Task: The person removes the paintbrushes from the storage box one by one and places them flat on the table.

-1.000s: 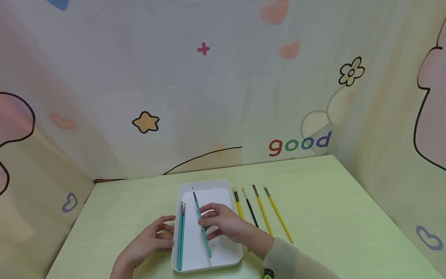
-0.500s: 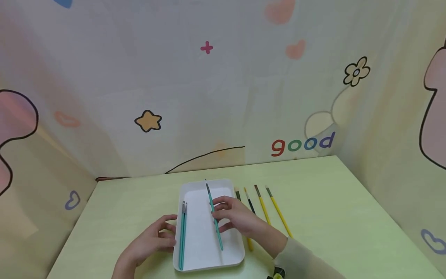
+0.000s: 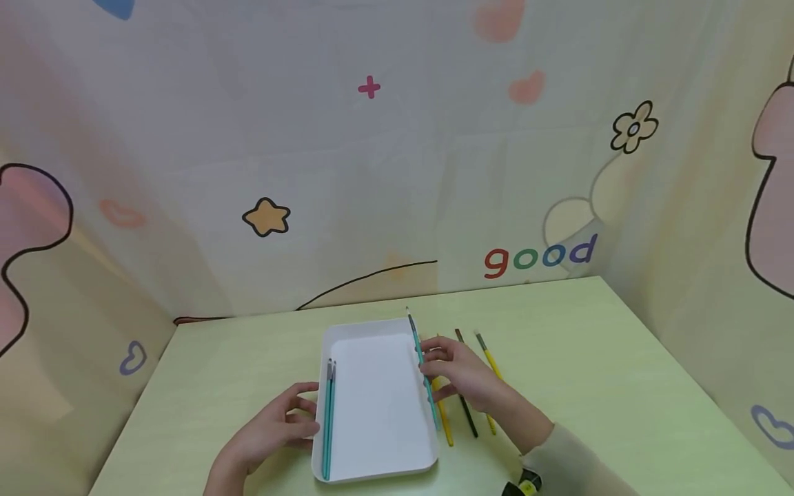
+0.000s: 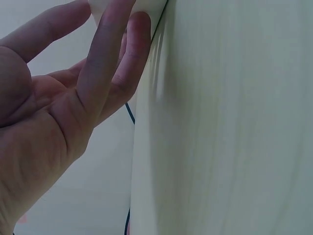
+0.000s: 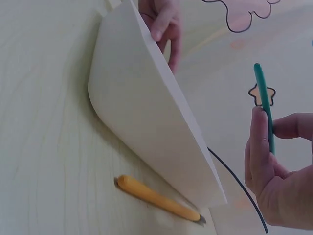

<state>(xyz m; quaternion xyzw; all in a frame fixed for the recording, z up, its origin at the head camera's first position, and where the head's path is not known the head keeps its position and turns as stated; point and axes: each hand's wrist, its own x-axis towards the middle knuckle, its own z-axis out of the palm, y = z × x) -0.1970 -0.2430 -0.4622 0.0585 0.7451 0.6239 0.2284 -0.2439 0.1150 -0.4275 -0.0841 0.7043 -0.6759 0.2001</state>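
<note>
My right hand (image 3: pixel 465 372) pinches a teal paintbrush (image 3: pixel 417 341) between thumb and fingers, above the right rim of a white tray (image 3: pixel 384 399). The brush leans slightly, bristles pointing away from me. In the right wrist view its teal handle (image 5: pixel 263 88) rises out of the fingers. My left hand (image 3: pixel 273 427) rests its fingertips on the tray's left wall, fingers loosely bent; the left wrist view shows them against the tray corner (image 4: pixel 156 9). Two teal paintbrushes (image 3: pixel 327 420) lie side by side along the tray's left inside edge.
Right of the tray lie several paintbrushes: a yellow one (image 3: pixel 444 417) beside the wall, a black-handled one (image 3: pixel 469 419), and a yellow one (image 3: pixel 489 355) farthest right. My right forearm partly covers them. A printed cloth (image 3: pixel 384 172) stands behind the green table (image 3: pixel 620 386).
My right hand has carried the teal paintbrush rightward, from over the tray's middle to its right rim. The left hand stays at the tray's left wall. The two brushes inside lie as before.
</note>
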